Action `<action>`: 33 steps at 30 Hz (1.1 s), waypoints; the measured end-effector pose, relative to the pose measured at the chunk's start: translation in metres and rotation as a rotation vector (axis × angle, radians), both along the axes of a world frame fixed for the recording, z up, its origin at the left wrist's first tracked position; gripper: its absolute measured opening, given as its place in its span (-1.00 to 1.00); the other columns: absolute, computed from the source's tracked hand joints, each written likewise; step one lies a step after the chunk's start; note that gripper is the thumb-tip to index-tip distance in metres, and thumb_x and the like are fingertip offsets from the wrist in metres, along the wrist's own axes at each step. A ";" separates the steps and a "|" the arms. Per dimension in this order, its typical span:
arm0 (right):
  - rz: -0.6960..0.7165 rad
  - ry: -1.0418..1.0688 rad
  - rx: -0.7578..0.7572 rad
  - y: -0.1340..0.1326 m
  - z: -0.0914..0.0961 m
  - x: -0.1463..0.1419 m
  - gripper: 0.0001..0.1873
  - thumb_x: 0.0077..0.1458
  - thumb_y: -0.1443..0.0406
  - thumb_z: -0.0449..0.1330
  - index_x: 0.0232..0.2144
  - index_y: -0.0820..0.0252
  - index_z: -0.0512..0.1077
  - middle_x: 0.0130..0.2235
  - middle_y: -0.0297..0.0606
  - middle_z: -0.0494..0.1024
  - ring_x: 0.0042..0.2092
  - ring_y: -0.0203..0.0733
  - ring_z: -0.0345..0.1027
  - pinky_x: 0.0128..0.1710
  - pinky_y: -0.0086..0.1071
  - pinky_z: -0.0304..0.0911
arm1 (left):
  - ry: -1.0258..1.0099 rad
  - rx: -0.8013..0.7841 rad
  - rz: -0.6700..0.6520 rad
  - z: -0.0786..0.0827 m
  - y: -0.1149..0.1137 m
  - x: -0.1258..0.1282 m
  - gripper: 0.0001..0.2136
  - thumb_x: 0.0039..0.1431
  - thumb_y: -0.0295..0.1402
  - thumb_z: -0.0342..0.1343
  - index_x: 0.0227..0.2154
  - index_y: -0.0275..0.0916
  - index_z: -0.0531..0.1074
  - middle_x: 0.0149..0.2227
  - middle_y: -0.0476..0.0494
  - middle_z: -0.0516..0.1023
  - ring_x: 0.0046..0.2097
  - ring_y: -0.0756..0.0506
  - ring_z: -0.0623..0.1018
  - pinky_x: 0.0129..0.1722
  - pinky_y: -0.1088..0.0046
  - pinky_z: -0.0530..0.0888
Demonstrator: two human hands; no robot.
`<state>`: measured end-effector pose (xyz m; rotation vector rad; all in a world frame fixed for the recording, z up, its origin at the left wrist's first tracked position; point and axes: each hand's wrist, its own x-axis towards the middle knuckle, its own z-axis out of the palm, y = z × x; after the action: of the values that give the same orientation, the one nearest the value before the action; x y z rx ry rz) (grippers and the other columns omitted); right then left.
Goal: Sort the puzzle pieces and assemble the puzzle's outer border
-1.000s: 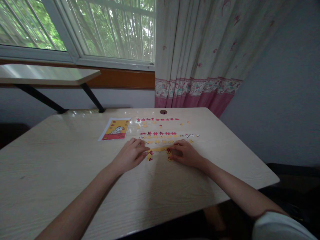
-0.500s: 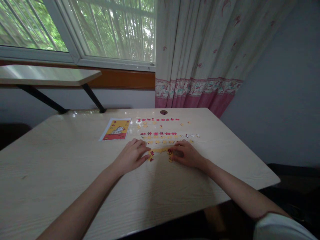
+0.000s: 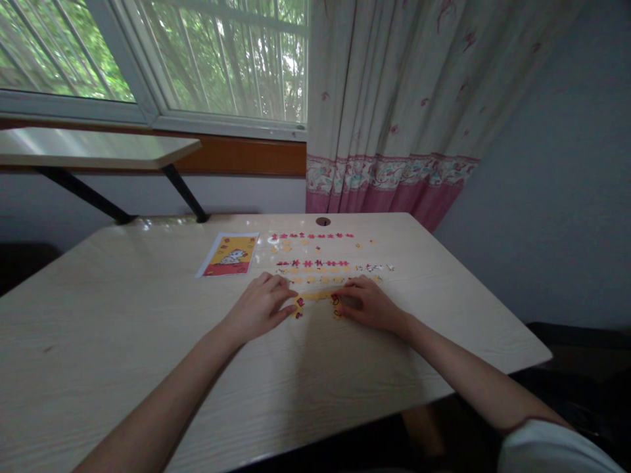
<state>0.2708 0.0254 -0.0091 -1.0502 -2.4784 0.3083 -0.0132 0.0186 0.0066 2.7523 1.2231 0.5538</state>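
Note:
A partly joined jigsaw puzzle (image 3: 318, 296) lies on the table, a yellow strip with red-marked pieces running down from both ends. My left hand (image 3: 261, 305) rests at its left side, thumb and index finger spread, their tips touching the edge pieces (image 3: 299, 303). On the opposite side my right hand (image 3: 371, 303) has its thumb and index finger apart, fingertips against the right edge pieces (image 3: 336, 310). Neither hand lifts a piece. Just beyond are rows of loose yellow puzzle pieces (image 3: 324, 280), with white pieces (image 3: 375, 267) to the right.
A picture sheet (image 3: 229, 255) with a white cartoon animal on yellow and red lies left of the pieces. Red puzzle pieces (image 3: 313, 236) form rows farther back. A cable hole (image 3: 323, 222) sits near the table's (image 3: 123, 315) far edge; a raised shelf (image 3: 98, 150) stands at left.
Almost nothing differs. Both hands stay at the sides of the joined puzzle, and the right edge pieces may have shifted very slightly.

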 end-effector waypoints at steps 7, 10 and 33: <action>0.000 0.003 -0.002 -0.001 0.004 -0.002 -0.62 0.05 0.09 0.16 -0.11 0.12 0.44 -0.20 -0.16 0.46 -0.16 -0.16 0.27 -0.13 -0.24 0.15 | 0.019 0.008 0.010 0.002 -0.002 0.002 -0.76 0.15 -0.27 0.02 -0.16 -0.15 0.47 -0.22 -0.19 0.41 -0.16 -0.18 0.34 -0.16 0.24 0.32; 0.002 -0.002 0.000 -0.002 0.004 -0.003 -0.62 0.05 0.10 0.16 -0.11 0.14 0.44 -0.20 -0.16 0.46 -0.17 -0.16 0.27 -0.12 -0.24 0.15 | 0.015 -0.002 0.004 0.003 -0.002 0.002 -0.77 0.16 -0.27 0.02 -0.17 -0.15 0.47 -0.24 -0.19 0.41 -0.18 -0.17 0.34 -0.17 0.25 0.31; -0.222 0.119 0.095 0.059 0.004 0.036 -0.83 0.07 0.27 0.15 -0.28 0.16 0.49 -0.27 -0.22 0.53 -0.20 -0.18 0.34 -0.14 -0.27 0.19 | 0.004 -0.003 0.002 0.000 0.001 -0.001 -0.75 0.23 -0.32 -0.09 -0.16 -0.20 0.46 -0.27 -0.18 0.46 -0.19 -0.15 0.36 -0.18 0.28 0.30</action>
<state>0.3069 0.0843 -0.0055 -1.2167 -2.2238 0.1766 -0.0146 0.0201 0.0071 2.7516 1.2271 0.5461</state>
